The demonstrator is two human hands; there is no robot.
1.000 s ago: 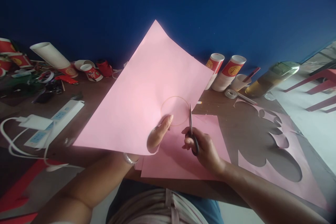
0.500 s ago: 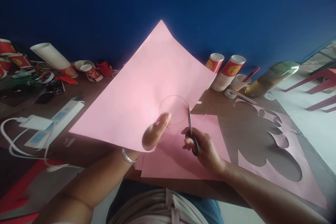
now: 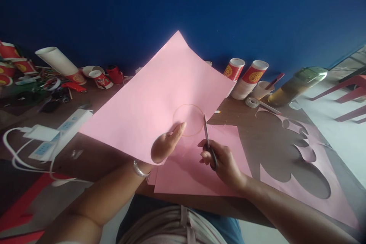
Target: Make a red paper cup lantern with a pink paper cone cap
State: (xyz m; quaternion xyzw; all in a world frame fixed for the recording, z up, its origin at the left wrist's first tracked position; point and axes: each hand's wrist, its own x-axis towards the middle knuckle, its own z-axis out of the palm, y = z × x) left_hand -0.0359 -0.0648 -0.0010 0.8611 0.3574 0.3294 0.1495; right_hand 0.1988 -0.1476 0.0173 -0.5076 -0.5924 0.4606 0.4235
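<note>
A large pink sheet of paper (image 3: 148, 91) is held up at a slant in my left hand (image 3: 167, 143). The thumb lies on top, and the other fingers are hidden beneath the sheet. A circle outline (image 3: 188, 104) is drawn on the paper near the thumb. My right hand (image 3: 224, 160) grips a pair of scissors (image 3: 206, 131) with dark handles, fingers through the loops. Their blades point up at the sheet's edge, by the right side of the circle. Under both hands, more pink sheets (image 3: 211, 175) are stacked on the table.
A cut pink paper scrap (image 3: 337, 183) with curved holes lies on the right. Paper cup stacks (image 3: 248, 84), a tape roll (image 3: 252, 102) and a bottle (image 3: 297, 85) stand at the back right. A power strip (image 3: 61, 135) with white cables is on the left, with clutter behind it.
The held sheet has tilted, its top corner sinking and its left corner rising slightly. The scissors stay almost at the same spot by the circle's right side.
</note>
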